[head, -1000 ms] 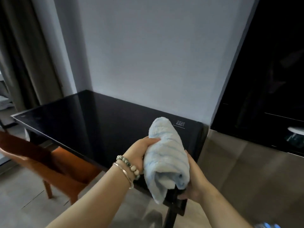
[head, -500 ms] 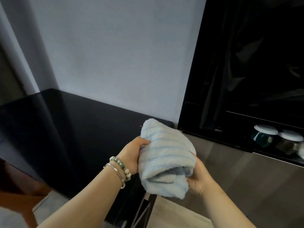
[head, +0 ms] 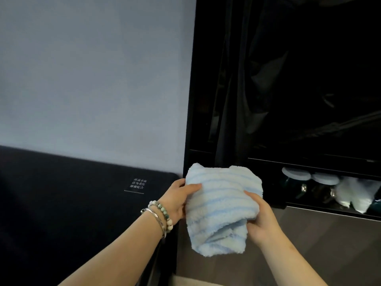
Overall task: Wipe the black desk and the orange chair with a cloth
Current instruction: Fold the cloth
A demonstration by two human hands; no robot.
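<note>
A folded light-blue striped cloth [head: 220,209] hangs in the air between both hands, just past the right end of the black desk [head: 72,203]. My left hand [head: 178,200], with bracelets on the wrist, grips the cloth's left side. My right hand [head: 260,218] grips its lower right side. The desk's glossy top fills the lower left and carries a small white printed label [head: 138,183]. The orange chair is out of view.
A tall black cabinet [head: 288,79] with dark hanging fabric stands to the right of the desk. Its low shelf holds lidded jars [head: 309,176] and a pale cloth [head: 354,195]. A grey panel [head: 329,234] sits below. A pale wall [head: 92,79] rises behind the desk.
The view has swung right, dropping the orange chair and most of the desk out of sight. Both hands keep hold of the cloth, now spread wider between them, nearer the cabinet.
</note>
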